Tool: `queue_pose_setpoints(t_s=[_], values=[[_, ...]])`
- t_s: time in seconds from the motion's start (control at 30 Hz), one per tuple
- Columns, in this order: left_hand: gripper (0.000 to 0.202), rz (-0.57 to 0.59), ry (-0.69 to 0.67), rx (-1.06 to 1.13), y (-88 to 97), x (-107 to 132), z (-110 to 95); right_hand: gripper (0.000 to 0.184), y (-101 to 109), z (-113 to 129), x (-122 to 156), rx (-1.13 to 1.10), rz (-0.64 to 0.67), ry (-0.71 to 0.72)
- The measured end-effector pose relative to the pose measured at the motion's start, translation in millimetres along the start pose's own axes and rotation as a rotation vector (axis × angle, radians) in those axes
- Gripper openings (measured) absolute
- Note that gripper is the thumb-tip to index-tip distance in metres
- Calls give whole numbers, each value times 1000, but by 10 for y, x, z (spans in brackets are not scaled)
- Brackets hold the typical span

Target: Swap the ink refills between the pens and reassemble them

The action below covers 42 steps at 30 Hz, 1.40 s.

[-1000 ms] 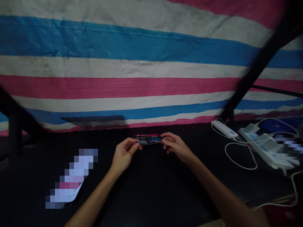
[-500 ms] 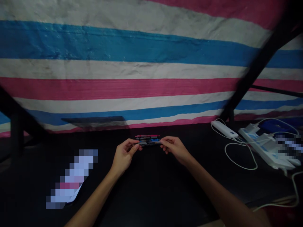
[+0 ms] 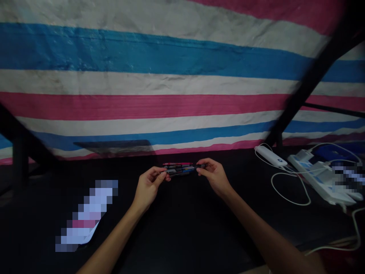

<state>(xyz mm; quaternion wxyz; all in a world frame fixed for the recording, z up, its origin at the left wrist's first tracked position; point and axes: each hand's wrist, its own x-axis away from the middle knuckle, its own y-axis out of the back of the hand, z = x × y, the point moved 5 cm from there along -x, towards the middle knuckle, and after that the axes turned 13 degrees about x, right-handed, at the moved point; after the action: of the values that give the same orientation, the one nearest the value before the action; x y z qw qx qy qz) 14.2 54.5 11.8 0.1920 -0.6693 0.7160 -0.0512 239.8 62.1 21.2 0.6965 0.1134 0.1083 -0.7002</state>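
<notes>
In the middle of the black table, my left hand [image 3: 150, 184] is closed, thumb and fingers pinching the left end of a dark pen [image 3: 178, 170]. The pen tilts slightly up to the right. Opposite it, my right hand [image 3: 214, 177] pinches a small dark piece [image 3: 202, 166] that looks like a pen cap, at the pen's right end; whether the two touch I cannot tell. Just beyond, a red pen [image 3: 178, 164] lies crosswise. Other dark and blue pens lie close beneath and behind the held one, partly covered.
On the left lies a phone-like flat object [image 3: 85, 220], its face blurred out. At right are a white power strip [image 3: 322, 180] with plugs, a white device [image 3: 270, 155] and loose white cables. A striped plastic sheet [image 3: 171, 106] hangs behind, between black frame bars [image 3: 310, 80].
My right hand has moved slightly right and up, with a small dark piece now showing between its fingers. The pen's right end has tilted up. My left hand has barely moved.
</notes>
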Motion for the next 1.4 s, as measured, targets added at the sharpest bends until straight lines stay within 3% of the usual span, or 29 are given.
queue_pose_setpoints(t_s=[0.13,0.6,1.4], values=[[22,-15,-7,20,16,-7,-18,34,9,7,-14,-88,1,-34],[25,-122,-88,-17,148,-58,-124,31,211,-101,-113,-227,-125,-155],[23,-73,-66,-47,59,-17,-117,29,49,-125,-32,-174,-42,-182]])
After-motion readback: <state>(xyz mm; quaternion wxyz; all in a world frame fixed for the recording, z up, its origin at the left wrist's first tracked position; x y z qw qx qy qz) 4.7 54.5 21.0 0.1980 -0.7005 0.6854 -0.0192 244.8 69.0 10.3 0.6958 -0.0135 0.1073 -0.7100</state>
